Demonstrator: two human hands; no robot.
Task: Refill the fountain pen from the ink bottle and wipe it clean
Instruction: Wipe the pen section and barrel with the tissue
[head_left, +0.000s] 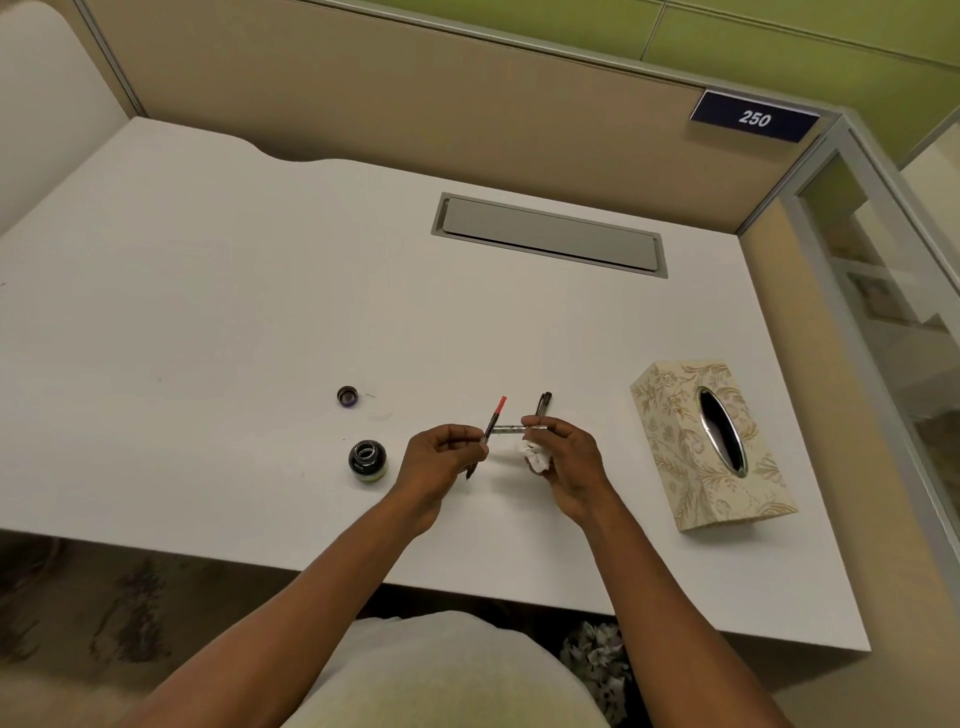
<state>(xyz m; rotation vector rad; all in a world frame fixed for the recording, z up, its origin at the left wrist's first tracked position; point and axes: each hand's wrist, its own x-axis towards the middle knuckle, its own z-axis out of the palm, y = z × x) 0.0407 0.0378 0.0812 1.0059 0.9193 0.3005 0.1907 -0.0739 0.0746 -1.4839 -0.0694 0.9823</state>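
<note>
My left hand (444, 460) pinches a slim dark fountain pen part (493, 418) that stands tilted, its red end up and its dark tip poking out below the fingers. My right hand (569, 467) holds a clear barrel piece (509, 429) level, its left end touching the tilted part, and also grips a crumpled white tissue (536, 456) in the palm. The open ink bottle (368, 460) stands on the desk just left of my left hand. Its dark cap (347, 396) lies farther back. A dark pen cap (543, 402) lies on the desk behind my right hand.
A floral tissue box (711, 441) stands to the right of my hands, near the white desk's (208, 312) right side. A grey cable hatch (548, 236) is set into the desk farther back. Beige partition walls close off the back and right.
</note>
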